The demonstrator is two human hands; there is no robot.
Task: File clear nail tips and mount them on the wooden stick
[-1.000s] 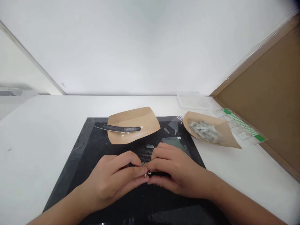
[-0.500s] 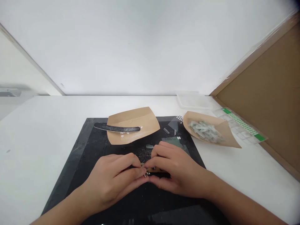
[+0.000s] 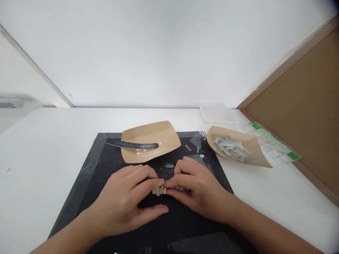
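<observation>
Near the middle of the black mat, a small tan strip [image 3: 154,192] bears a clear nail tip [image 3: 158,191] and shiny metal bits; much of it is hidden by my fingers. My right hand [image 3: 200,185] is closed on the strip, thumb in front and fingertips behind. My left hand [image 3: 127,201] has its thumb spread away, while its index fingertip rests at the strip's back edge, close to the right fingertips. A loose clear nail tip [image 3: 169,165] lies just beyond the hands.
A dark nail file [image 3: 132,144] lies across a brown paper tray [image 3: 164,135]. At right, another paper tray [image 3: 259,155] holds many clear nail tips [image 3: 230,146]. Clear sheets with white tabs [image 3: 197,158], a green-labelled plastic case [image 3: 275,141] and a cardboard wall [image 3: 299,95] are there too.
My left thumb has dropped away from the strip, opening the hand and uncovering the strip's left end with the nail tip. The right hand has shifted slightly and still grips.
</observation>
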